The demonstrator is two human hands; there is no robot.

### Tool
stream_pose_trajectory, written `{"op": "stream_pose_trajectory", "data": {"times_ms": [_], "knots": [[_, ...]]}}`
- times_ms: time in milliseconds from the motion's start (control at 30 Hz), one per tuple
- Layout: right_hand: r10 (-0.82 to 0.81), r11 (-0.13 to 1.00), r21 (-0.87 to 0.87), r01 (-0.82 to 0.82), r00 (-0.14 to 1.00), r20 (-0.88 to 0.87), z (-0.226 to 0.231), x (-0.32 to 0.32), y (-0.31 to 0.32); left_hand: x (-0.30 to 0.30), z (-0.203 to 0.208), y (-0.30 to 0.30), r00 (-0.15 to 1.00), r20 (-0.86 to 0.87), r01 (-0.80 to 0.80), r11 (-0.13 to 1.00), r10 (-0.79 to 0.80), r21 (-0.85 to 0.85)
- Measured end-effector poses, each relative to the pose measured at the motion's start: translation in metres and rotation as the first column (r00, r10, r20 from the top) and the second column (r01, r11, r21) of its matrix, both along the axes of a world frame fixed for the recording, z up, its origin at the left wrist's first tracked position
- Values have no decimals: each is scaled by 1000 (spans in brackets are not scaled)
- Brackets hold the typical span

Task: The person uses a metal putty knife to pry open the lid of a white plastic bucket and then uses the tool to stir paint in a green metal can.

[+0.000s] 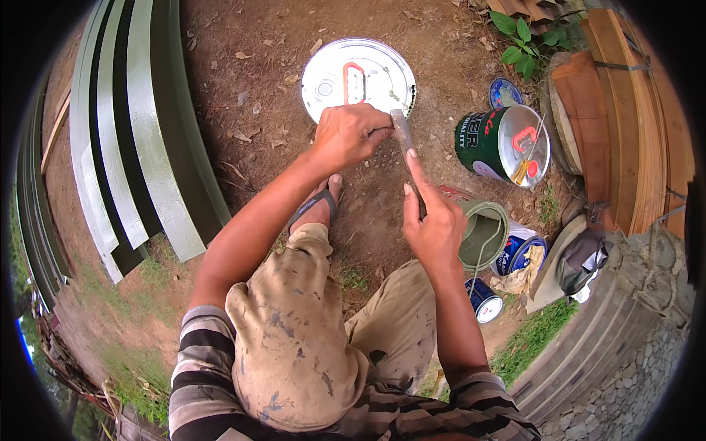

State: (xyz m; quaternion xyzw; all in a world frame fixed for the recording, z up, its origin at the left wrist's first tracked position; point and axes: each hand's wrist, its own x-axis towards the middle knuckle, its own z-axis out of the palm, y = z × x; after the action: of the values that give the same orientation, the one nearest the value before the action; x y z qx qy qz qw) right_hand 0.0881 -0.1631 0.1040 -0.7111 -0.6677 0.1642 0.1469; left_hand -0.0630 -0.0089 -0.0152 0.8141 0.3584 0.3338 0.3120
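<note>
A round silver metal can (pixel 334 62) with a red handle on its lid stands on the dirt, just beyond my hands. My left hand (pixel 349 136) is closed at the near edge of that lid, fingertips turned in; whatever they may grip is hidden. In my right hand (pixel 435 228) is a narrow flat metal tool (pixel 404 138), chisel-like, with my index finger stretched along it. Its squared tip points away from me, beside my left fingertips and close to the can's rim. The hand's grip hides the tool's lower end.
Right of my hands are a dark green can (pixel 482 143) with a red handle, a greenish paint-coated pail (pixel 496 214), a small blue can (pixel 483 298) and a stained rag (pixel 521 275). Long green-painted pieces (pixel 158 125) lie left. Wooden boards (pixel 625 125) are stacked at far right.
</note>
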Motion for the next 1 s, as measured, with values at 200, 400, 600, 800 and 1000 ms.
{"op": "stream_pose_trajectory", "data": {"times_ms": [200, 400, 600, 800, 1000], "knots": [[-8, 810, 577, 106, 986, -169, 28, -11, 6, -6, 4, -1, 999, 36, -16, 995, 19, -96], [-42, 994, 94, 54, 992, -118, -4, -3, 3, -4, -1, 3, 1000, 21, 22, 999, -21, -35], [-58, 869, 457, 187, 958, -281, 19, -15, -3, -4, 5, -1, 969, 231, -39, 979, 85, -199], [-130, 889, 366, 274, 919, -373, 17, -11, -16, -1, 9, -4, 999, 28, -34, 988, 39, -152], [-125, 892, 352, 284, 903, -412, 17, -16, -17, -2, 8, -3, 999, 7, -41, 990, 42, -139]]}}
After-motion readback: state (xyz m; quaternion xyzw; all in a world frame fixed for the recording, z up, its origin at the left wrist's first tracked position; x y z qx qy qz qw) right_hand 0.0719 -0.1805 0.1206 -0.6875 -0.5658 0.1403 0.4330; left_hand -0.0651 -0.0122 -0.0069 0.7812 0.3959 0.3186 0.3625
